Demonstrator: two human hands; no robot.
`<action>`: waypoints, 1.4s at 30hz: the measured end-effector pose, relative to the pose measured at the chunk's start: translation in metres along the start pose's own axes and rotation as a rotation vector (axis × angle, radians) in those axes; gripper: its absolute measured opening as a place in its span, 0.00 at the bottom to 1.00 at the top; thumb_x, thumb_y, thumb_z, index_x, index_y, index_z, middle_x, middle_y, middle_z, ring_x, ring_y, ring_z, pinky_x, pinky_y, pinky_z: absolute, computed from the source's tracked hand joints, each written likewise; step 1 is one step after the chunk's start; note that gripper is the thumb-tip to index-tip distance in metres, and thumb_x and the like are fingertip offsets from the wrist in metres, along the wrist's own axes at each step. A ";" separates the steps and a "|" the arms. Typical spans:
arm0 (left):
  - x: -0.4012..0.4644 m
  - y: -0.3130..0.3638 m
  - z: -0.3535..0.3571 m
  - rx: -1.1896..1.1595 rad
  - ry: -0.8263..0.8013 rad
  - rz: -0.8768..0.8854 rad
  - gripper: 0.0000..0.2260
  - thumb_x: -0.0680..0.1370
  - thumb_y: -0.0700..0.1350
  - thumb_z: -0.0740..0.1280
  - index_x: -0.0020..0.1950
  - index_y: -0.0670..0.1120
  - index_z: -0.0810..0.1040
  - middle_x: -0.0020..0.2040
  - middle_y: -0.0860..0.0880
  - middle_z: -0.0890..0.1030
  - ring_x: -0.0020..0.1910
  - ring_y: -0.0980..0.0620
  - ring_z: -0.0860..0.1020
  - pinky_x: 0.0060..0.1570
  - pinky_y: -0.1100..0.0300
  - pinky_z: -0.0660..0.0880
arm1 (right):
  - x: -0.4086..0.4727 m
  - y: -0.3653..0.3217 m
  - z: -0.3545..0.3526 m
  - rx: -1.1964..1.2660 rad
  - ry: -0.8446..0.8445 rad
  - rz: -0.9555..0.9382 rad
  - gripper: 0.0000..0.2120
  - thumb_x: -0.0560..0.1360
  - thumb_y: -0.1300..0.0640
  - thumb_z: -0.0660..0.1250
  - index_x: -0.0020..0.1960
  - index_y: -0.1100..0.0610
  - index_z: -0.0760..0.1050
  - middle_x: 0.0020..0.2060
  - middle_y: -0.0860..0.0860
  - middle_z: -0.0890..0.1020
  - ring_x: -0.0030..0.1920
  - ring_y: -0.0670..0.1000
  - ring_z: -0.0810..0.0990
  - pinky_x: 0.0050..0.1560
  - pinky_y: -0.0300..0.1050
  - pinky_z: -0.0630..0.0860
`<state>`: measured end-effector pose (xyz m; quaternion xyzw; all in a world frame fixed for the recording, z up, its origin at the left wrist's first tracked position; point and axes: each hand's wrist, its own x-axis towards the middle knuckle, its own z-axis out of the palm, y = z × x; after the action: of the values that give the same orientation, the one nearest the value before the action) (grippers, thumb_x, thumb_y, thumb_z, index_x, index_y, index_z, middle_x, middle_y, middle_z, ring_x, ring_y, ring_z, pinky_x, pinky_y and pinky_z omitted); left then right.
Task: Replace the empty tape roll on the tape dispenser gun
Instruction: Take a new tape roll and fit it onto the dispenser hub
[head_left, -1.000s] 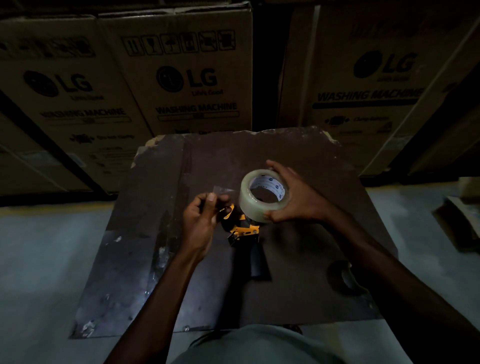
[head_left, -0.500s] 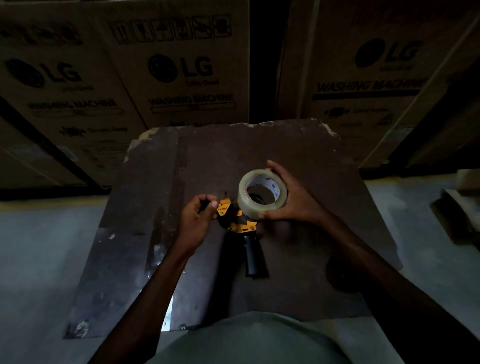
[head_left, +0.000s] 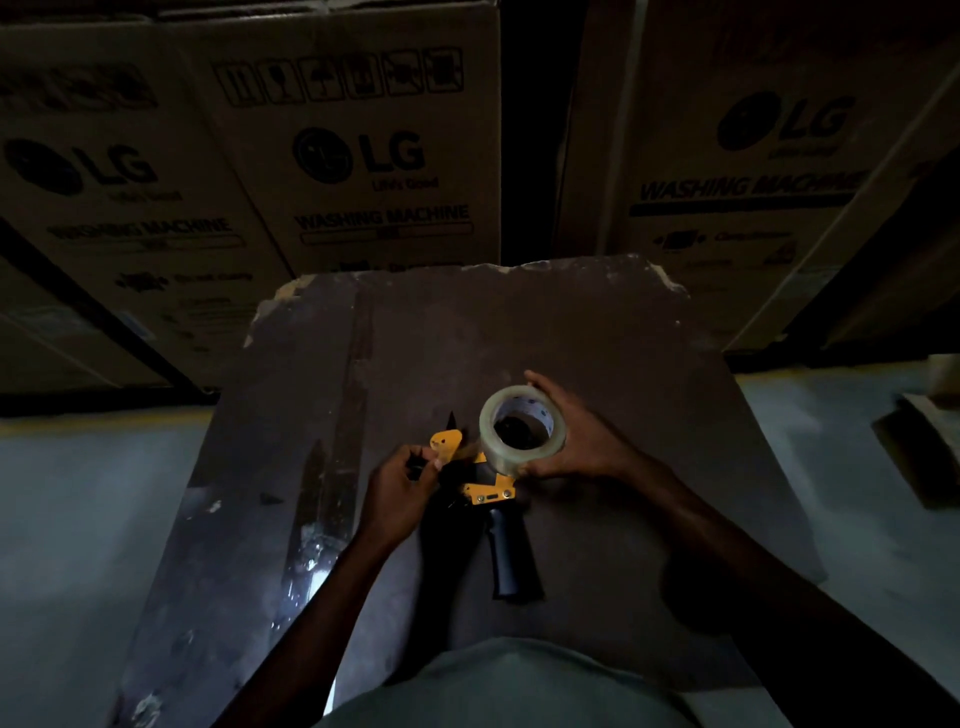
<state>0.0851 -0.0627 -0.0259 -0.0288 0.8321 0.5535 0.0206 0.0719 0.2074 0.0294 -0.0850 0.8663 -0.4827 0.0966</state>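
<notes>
We're threading: right hand (head_left: 582, 447) grip wraps new tape roll (head_left: 522, 431) on dispenser gun (head_left: 491, 491), mid-counter (head_left: 649, 364); left hand (head_left: 400, 491) grip pinched at gun's front, prob. on tape end. Next: feed it thru.

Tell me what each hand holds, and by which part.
Right hand grips the tape roll by its outer rim. Left hand pinches the dispenser gun at its front end.

dim, underexposed, wide-angle edge distortion

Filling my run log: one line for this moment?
right hand: steadies tape roll | left hand: at tape gun front
</notes>
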 end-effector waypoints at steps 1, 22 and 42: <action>0.001 -0.002 -0.001 -0.002 -0.004 0.000 0.06 0.73 0.44 0.70 0.41 0.54 0.77 0.38 0.55 0.81 0.37 0.63 0.78 0.43 0.58 0.75 | 0.003 0.002 0.000 -0.014 -0.006 0.001 0.59 0.56 0.43 0.84 0.79 0.50 0.58 0.74 0.49 0.70 0.73 0.43 0.69 0.74 0.48 0.66; 0.063 0.021 0.026 0.125 -0.318 -0.013 0.18 0.78 0.52 0.65 0.64 0.43 0.77 0.59 0.46 0.80 0.58 0.49 0.79 0.59 0.58 0.74 | 0.030 0.034 0.028 -0.033 -0.020 0.077 0.56 0.58 0.46 0.85 0.78 0.49 0.59 0.75 0.48 0.67 0.73 0.44 0.68 0.73 0.45 0.67; 0.073 0.002 0.037 0.015 -0.470 -0.099 0.12 0.78 0.56 0.60 0.53 0.56 0.81 0.52 0.50 0.83 0.52 0.54 0.79 0.61 0.48 0.74 | 0.027 0.048 0.023 0.560 -0.003 0.568 0.32 0.72 0.43 0.73 0.60 0.71 0.75 0.49 0.58 0.83 0.51 0.51 0.80 0.51 0.48 0.75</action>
<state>0.0126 -0.0295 -0.0427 0.0603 0.8061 0.5372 0.2408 0.0487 0.2071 -0.0253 0.1870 0.6902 -0.6541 0.2468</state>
